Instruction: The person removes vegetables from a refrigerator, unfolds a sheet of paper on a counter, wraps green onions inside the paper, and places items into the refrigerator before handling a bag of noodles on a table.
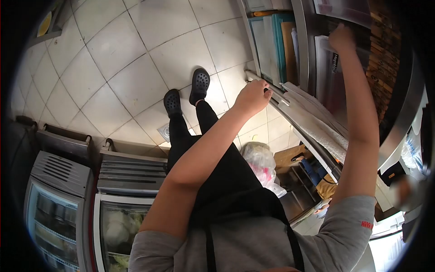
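Observation:
My left hand (253, 97) is closed in a fist beside the metal rail (283, 100) at the front of the steel unit. A small dark thing shows at its curled fingers, too little of it to name. My right hand (342, 38) reaches into a shaded compartment of the unit, close to a clear plastic container (324, 61) with a dark printed label. Shadow hides its fingertips, so its grip does not show. Between the two arms, teal and brown folders or boards (281, 47) stand upright in a compartment. A pale cloth (312, 113) hangs along the rail.
Glass-front fridges (56, 204) stand at the left. A clear plastic bag (258, 161) sits on the tiled floor (122, 59), near a cardboard box (290, 156). My feet in black clogs (200, 81) are by the unit. Another person, blurred (403, 192), is at the far right.

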The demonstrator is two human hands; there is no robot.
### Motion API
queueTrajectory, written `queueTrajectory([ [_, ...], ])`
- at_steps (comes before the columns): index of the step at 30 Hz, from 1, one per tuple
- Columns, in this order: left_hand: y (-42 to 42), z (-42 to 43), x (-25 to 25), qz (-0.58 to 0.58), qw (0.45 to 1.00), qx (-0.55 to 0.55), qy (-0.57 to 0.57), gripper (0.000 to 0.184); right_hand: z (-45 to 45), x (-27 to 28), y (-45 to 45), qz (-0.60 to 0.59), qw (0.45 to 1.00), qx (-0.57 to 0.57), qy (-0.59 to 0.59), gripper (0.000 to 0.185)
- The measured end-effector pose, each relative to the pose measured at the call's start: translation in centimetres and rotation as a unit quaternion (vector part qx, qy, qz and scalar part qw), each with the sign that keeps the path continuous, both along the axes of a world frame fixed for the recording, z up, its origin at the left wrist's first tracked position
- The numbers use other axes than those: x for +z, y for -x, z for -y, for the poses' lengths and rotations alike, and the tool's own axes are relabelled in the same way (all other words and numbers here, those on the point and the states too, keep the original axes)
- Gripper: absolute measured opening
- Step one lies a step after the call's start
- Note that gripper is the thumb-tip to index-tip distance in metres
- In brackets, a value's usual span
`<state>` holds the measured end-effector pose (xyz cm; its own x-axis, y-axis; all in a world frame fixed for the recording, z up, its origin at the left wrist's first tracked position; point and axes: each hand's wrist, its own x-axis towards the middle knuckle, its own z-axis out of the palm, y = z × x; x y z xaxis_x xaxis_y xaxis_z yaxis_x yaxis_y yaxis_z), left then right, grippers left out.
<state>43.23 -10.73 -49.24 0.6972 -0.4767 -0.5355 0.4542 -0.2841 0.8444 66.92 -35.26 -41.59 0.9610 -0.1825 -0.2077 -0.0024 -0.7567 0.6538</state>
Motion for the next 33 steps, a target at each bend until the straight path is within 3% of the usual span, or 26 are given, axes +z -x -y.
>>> queueTrajectory([
  [3,0.6,0.3,-0.1,-0.011,1.0,-0.003,-0.004,0.033,-0.5,0.4,-0.6,-0.116,0.991,-0.018,0.071,0.034],
  [6,1.1,0.4,0.1,-0.009,1.0,-0.014,-0.017,0.033,-1.1,1.0,-0.4,-0.218,0.94,0.108,0.238,0.04],
  [9,1.2,0.3,-0.3,0.003,1.0,-0.01,-0.016,0.033,-0.9,0.7,-1.7,-0.275,0.957,-0.073,0.06,0.039],
  [12,0.7,0.4,-0.3,0.003,1.0,0.005,0.001,0.033,-5.3,2.4,1.3,-0.217,0.968,-0.029,0.12,0.037],
  [16,-0.4,0.4,0.1,0.017,1.0,0.012,0.008,0.033,-4.5,0.8,2.8,-0.215,0.967,0.028,0.137,0.029],
  [19,-1.6,0.1,0.1,0.011,1.0,0.011,0.005,0.033,-4.7,2.2,3.6,-0.116,0.976,0.166,0.078,0.025],
  [22,-2.2,0.2,-0.1,0.006,0.999,0.047,0.01,0.032,-5.9,4.0,2.2,-0.032,0.97,0.208,0.118,0.024],
  [25,-2.4,0.5,0.0,-0.002,0.999,0.046,0.012,0.031,-4.5,2.8,2.4,0.038,0.977,0.162,0.131,0.021],
  [28,-2.5,0.7,0.4,-0.019,0.999,0.043,0.026,0.031,0.4,0.8,0.7,0.1,0.993,0.064,0.009,0.019],
  [31,-1.9,1.3,0.1,-0.018,0.999,0.029,0.021,0.031,-3.8,3.9,0.5,-0.183,0.966,0.039,0.18,0.02],
  [33,-1.7,1.7,0.0,-0.016,0.999,0.019,0.02,0.031,-4.1,4.6,1.3,-0.15,0.974,0.054,0.16,0.023],
])
